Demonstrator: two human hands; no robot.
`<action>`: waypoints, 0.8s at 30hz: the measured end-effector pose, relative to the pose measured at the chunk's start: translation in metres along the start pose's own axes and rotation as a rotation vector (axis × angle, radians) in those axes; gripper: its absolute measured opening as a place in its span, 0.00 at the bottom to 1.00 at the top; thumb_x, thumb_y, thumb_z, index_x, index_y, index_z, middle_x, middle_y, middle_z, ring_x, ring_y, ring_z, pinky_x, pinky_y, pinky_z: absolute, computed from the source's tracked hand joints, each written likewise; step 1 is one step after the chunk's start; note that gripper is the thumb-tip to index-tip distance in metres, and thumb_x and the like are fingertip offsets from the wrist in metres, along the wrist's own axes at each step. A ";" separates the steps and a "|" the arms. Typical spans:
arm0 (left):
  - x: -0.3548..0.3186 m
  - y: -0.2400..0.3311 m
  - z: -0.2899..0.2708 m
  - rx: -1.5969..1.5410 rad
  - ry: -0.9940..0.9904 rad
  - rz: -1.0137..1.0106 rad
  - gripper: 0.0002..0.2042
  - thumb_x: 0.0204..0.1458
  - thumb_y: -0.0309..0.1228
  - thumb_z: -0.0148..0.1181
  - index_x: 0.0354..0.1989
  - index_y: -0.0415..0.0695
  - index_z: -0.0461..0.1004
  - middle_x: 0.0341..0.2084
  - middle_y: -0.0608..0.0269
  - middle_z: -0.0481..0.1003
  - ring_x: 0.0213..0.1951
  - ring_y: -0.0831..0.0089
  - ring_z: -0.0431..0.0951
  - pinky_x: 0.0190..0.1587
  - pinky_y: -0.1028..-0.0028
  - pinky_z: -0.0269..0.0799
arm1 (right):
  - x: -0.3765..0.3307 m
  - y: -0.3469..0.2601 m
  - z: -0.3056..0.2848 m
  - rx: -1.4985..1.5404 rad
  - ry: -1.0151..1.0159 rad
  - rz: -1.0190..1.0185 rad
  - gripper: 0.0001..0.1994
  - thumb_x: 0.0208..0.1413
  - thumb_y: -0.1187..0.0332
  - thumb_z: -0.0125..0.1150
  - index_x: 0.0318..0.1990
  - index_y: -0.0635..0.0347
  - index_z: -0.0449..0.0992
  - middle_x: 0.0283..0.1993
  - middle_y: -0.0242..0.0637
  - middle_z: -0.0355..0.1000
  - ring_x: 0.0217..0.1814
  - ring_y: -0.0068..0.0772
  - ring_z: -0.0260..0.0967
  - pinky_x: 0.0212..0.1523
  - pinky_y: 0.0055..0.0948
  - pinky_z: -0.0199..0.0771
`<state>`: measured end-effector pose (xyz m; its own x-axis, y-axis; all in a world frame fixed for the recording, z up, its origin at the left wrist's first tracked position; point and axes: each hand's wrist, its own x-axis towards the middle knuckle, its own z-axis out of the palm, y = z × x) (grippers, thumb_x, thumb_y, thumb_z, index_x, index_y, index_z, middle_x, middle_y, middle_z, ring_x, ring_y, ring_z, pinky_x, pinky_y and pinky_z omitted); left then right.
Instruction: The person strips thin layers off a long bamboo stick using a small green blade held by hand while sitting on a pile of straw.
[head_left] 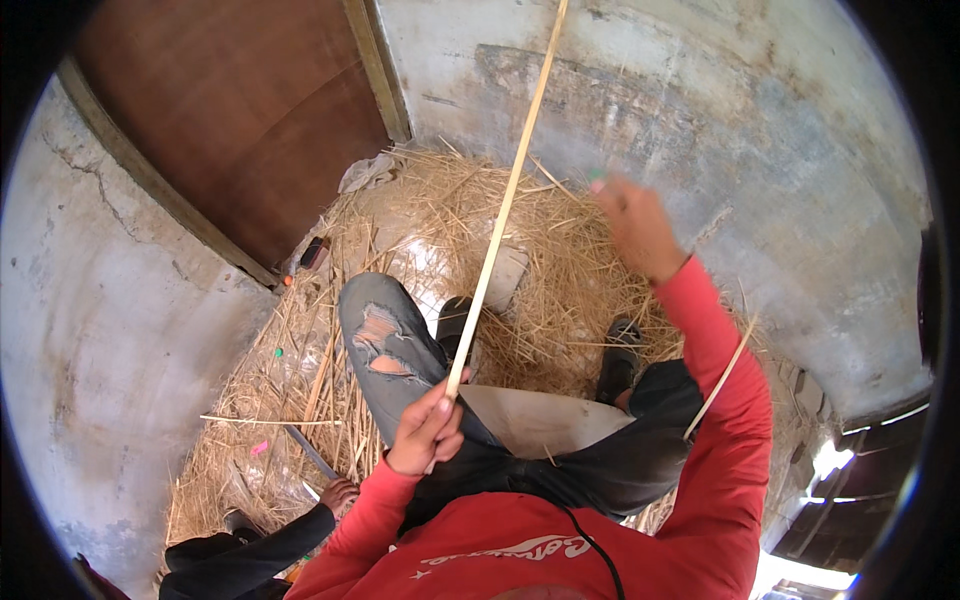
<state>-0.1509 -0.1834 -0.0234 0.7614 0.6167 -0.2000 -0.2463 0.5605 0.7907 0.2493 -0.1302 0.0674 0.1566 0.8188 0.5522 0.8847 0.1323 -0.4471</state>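
1. The left hand (428, 428), low in the centre of the frame, is clenched around the lower end of a long pale bamboo strip (505, 200).
2. The strip runs from that fist up to the top edge of the frame.
3. The right hand (635, 222), raised at centre right, is blurred; I cannot tell its grip.
4. A broad blade (535, 418) lies across the lap.
5. Straw (420, 220) covers the floor around the feet.
6. Another person's hand (338, 494) shows at the lower left beside a knife (308, 450).
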 end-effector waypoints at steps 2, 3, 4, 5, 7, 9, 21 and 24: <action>0.015 0.006 0.010 0.014 -0.002 0.079 0.25 0.73 0.37 0.43 0.77 0.49 0.52 0.20 0.74 0.52 0.15 0.84 0.46 0.17 0.81 0.46 | -0.021 -0.069 0.007 0.082 -0.261 0.032 0.20 0.70 0.53 0.51 0.46 0.62 0.78 0.27 0.57 0.72 0.30 0.60 0.75 0.33 0.50 0.72; 0.022 0.009 0.014 0.019 0.001 0.109 0.26 0.73 0.38 0.43 0.77 0.51 0.50 0.20 0.74 0.52 0.15 0.84 0.46 0.17 0.81 0.46 | -0.032 -0.084 0.016 0.101 -0.320 -0.057 0.20 0.69 0.51 0.52 0.43 0.61 0.78 0.23 0.58 0.70 0.26 0.58 0.74 0.29 0.50 0.71; 0.029 0.012 0.019 0.011 -0.018 0.108 0.26 0.73 0.38 0.43 0.78 0.53 0.50 0.20 0.74 0.52 0.15 0.84 0.46 0.17 0.81 0.46 | -0.044 -0.097 0.020 0.034 -0.391 -0.090 0.19 0.69 0.51 0.52 0.42 0.60 0.78 0.21 0.55 0.69 0.23 0.59 0.72 0.26 0.51 0.70; 0.035 0.016 0.024 0.003 -0.034 0.106 0.27 0.73 0.38 0.43 0.78 0.54 0.49 0.20 0.74 0.52 0.15 0.84 0.46 0.17 0.81 0.46 | -0.055 -0.106 0.025 -0.030 -0.462 -0.123 0.19 0.68 0.51 0.53 0.42 0.58 0.78 0.18 0.52 0.69 0.20 0.59 0.71 0.23 0.52 0.70; 0.043 0.018 0.031 -0.030 -0.037 0.089 0.27 0.73 0.38 0.44 0.78 0.57 0.48 0.20 0.74 0.52 0.14 0.84 0.46 0.17 0.81 0.46 | -0.080 -0.118 0.036 0.041 -0.474 -0.134 0.23 0.68 0.47 0.52 0.36 0.60 0.75 0.18 0.52 0.70 0.20 0.60 0.72 0.23 0.55 0.70; 0.048 0.019 0.035 -0.082 -0.013 0.058 0.26 0.73 0.38 0.44 0.78 0.59 0.49 0.20 0.74 0.53 0.14 0.85 0.46 0.16 0.81 0.46 | -0.086 -0.117 0.043 0.063 -0.478 -0.141 0.23 0.67 0.46 0.52 0.36 0.59 0.75 0.17 0.51 0.70 0.20 0.60 0.72 0.22 0.55 0.70; 0.039 0.006 0.027 -0.238 -0.003 -0.053 0.27 0.72 0.38 0.45 0.78 0.64 0.50 0.21 0.76 0.54 0.14 0.86 0.47 0.16 0.82 0.46 | -0.067 -0.084 0.060 0.095 -0.387 -0.101 0.21 0.68 0.48 0.51 0.41 0.57 0.79 0.19 0.50 0.71 0.21 0.59 0.71 0.24 0.54 0.71; 0.041 0.011 0.027 -0.228 -0.006 -0.047 0.27 0.72 0.39 0.45 0.78 0.64 0.50 0.21 0.76 0.53 0.14 0.86 0.46 0.16 0.82 0.46 | -0.096 -0.102 0.065 0.042 -0.458 -0.199 0.25 0.68 0.43 0.49 0.36 0.59 0.77 0.19 0.52 0.72 0.21 0.61 0.72 0.24 0.55 0.72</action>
<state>-0.1057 -0.1667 -0.0067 0.7787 0.5840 -0.2292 -0.3391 0.6992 0.6293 0.1151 -0.1857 0.0147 -0.2307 0.9352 0.2687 0.8577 0.3258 -0.3977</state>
